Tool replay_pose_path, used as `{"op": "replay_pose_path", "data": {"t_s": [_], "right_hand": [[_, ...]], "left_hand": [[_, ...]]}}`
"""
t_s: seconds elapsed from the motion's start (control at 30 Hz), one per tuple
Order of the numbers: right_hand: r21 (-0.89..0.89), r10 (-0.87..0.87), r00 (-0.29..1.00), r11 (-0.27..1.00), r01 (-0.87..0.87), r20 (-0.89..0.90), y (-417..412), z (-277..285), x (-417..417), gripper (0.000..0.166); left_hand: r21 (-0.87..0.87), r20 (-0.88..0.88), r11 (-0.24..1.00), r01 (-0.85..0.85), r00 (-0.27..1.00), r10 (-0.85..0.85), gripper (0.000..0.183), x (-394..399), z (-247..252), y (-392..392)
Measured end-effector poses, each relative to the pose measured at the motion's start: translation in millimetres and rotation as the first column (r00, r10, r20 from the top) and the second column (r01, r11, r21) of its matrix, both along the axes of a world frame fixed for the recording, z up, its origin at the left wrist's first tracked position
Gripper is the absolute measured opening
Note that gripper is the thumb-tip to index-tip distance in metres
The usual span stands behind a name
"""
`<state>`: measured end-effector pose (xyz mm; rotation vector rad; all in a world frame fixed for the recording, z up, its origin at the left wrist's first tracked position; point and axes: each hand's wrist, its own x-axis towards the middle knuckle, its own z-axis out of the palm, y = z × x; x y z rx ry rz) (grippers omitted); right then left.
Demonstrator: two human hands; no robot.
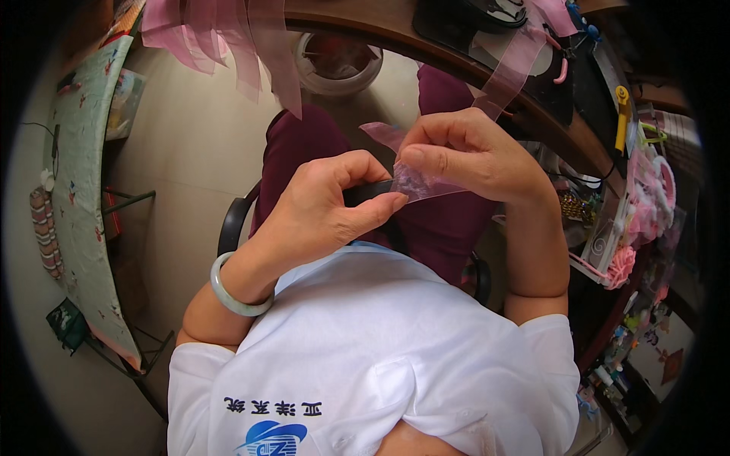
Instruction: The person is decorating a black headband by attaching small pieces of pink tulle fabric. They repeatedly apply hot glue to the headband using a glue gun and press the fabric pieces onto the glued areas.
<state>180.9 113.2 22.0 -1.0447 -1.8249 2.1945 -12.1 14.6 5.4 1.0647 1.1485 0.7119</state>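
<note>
Both hands meet above my lap. My left hand (325, 199), with a pale bangle (242, 310) on its wrist, grips a dark flat strip (368, 192) between thumb and fingers. The strip's far end meets a sheer pink ribbon (413, 181); whether it is joined to the ribbon cannot be told. My right hand (462, 154) pinches the ribbon between thumb and curled fingers. One pointed tail of ribbon sticks out past these fingertips towards the upper left.
Pink ribbon strips (228, 45) hang over the wooden table edge (365, 28). Below stands a round bin (339, 68). Pink-handled pliers (562, 65) and a yellow cutter (621, 119) lie on the right. A cloth-covered table (85, 171) stands left; a chair armrest (234, 225) flanks me.
</note>
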Motion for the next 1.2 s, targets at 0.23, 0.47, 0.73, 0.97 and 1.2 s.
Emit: {"op": "replay_pose_path", "data": {"t_s": [0.23,0.47,0.73,0.97,1.2], "right_hand": [[0.110,0.085,0.992,0.989,-0.095,0.096,-1,5,-3,0.015],[0.353,-0.147,0.989,0.925,0.144,-0.020,-14,-1,14,0.024],[0.579,-0.076,0.985,0.800,0.153,-0.155,-29,-1,19,0.048],[0.710,-0.188,0.974,0.668,0.222,-0.127,-34,-13,10,0.039],[0.509,-0.105,0.992,0.851,0.128,-0.075,-17,-6,9,0.025]], "left_hand": [[-0.022,0.036,1.000,-0.015,0.999,0.015,0.015,2,2,-2],[0.190,0.003,0.982,-0.020,1.000,0.020,0.045,-4,-10,-6],[0.620,-0.313,0.778,0.097,0.941,0.132,0.052,-7,1,0],[0.625,-0.284,0.765,0.154,0.958,0.039,0.041,-8,8,4],[-0.159,0.141,0.987,-0.003,0.990,0.026,0.029,-17,24,12]]}}
